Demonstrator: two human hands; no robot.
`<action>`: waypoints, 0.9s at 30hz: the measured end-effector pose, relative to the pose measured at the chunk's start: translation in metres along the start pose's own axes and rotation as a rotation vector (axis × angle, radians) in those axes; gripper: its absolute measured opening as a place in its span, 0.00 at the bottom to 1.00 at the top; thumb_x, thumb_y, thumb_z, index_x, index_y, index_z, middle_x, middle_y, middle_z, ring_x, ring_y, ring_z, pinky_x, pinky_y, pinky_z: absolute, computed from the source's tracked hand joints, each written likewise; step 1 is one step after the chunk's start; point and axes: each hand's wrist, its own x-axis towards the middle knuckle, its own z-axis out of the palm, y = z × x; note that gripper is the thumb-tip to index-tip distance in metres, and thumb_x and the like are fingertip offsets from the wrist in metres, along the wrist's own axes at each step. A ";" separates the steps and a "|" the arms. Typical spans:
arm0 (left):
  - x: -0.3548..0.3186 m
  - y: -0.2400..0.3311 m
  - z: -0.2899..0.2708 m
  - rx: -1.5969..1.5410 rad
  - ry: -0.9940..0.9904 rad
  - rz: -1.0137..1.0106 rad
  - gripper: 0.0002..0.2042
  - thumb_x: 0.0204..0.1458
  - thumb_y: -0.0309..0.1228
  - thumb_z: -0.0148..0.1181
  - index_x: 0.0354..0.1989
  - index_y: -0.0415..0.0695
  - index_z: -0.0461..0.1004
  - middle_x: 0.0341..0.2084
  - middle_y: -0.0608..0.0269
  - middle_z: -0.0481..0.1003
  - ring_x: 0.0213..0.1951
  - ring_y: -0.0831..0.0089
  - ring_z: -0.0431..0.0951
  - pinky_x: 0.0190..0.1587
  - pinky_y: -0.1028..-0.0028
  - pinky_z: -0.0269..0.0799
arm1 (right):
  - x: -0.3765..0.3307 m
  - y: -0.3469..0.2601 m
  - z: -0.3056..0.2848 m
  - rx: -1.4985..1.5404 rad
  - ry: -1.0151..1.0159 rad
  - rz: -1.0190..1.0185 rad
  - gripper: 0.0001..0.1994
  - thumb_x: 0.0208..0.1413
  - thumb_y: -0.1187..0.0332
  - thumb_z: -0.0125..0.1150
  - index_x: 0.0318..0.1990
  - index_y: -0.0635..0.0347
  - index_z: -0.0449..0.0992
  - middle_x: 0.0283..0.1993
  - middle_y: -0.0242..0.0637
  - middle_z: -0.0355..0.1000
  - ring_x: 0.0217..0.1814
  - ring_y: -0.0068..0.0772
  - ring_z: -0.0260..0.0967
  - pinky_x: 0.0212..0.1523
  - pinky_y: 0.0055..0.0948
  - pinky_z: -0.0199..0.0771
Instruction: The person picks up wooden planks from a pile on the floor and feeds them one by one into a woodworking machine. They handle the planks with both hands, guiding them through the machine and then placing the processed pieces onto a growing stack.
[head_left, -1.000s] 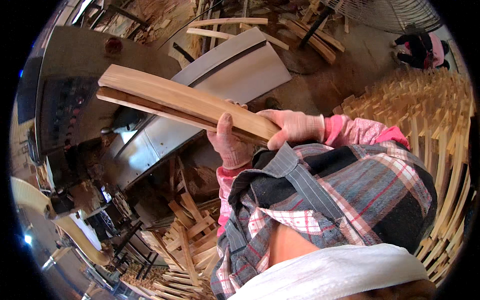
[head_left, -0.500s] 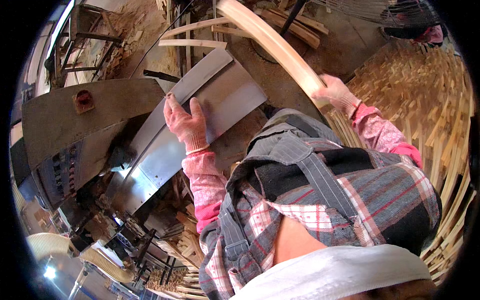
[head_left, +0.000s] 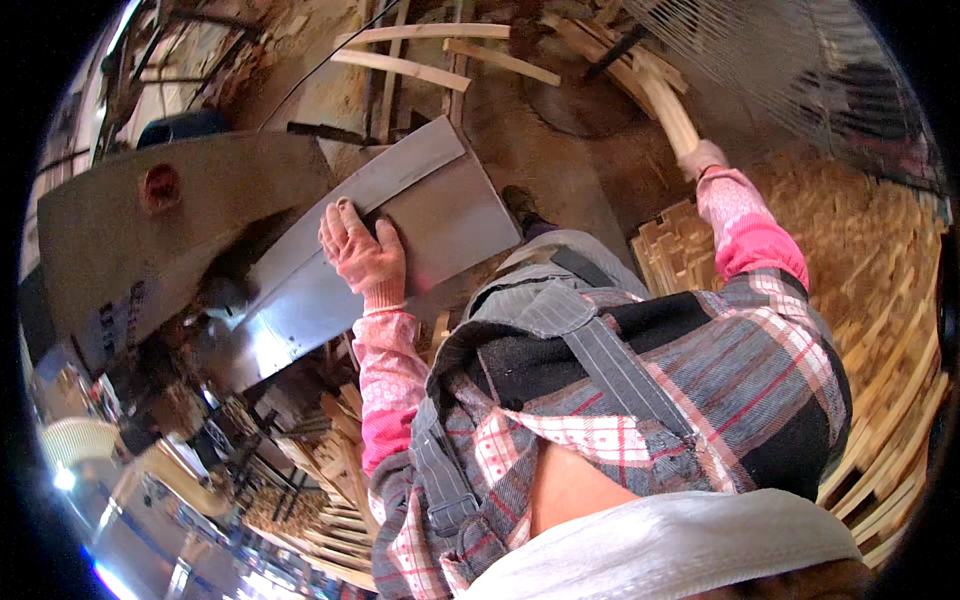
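My left hand (head_left: 365,255), in a pinkish knit work glove, lies with its fingers stretched out on the raised strip of a grey sheet-metal machine table (head_left: 455,215). Nothing is held in it. Out to the far right, my right hand (head_left: 703,160), gloved the same way, is closed around the near end of a pale wooden strip (head_left: 668,105). That strip points away from me, over other wooden pieces behind it. How the right fingers wrap it is partly hidden and blurred.
Several cut wooden pieces (head_left: 425,34) lie beyond the table. A large stack of wooden strips (head_left: 860,260) fills the right side. A wire mesh guard (head_left: 760,60) stands at the far right. On the left is a brown machine plate (head_left: 100,225), with a ribbed hose (head_left: 180,480) nearer me.
My right hand has swung the wooden strip away and to the right, off from the metal table. My left hand stays flat on the table, its fingers slightly shifted.
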 end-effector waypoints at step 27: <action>-0.351 0.071 -0.144 -0.391 0.210 -1.057 0.12 0.55 0.33 0.57 0.45 0.43 0.78 0.43 0.50 0.79 0.46 0.52 0.78 0.51 0.61 0.74 | -0.358 -0.267 0.015 0.518 0.024 -1.504 0.19 0.61 0.71 0.60 0.60 0.60 0.72 0.50 0.36 0.77 0.45 0.28 0.75 0.47 0.25 0.75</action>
